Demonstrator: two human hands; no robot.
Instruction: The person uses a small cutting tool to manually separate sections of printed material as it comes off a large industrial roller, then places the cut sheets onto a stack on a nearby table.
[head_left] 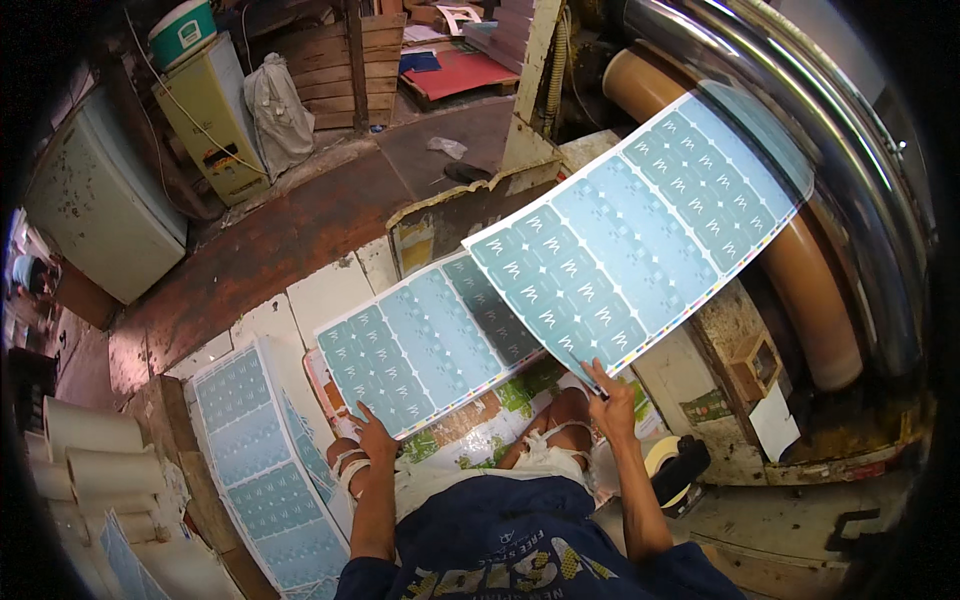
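Head view, right hand (612,400) pinching the near edge of a blue printed sheet (640,230) – sheet rising away from the fingers toward a steel roller (800,110), left hand (375,437) fingers spread flat on a second blue sheet (430,340), a stack of sheets (250,450) lying left of them.

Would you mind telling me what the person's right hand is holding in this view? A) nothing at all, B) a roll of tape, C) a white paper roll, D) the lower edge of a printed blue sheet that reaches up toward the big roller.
D: the right hand pinches the lower edge of the upper printed blue sheet, which stretches up toward the brown roller, while the left hand rests on the lower printed sheet.
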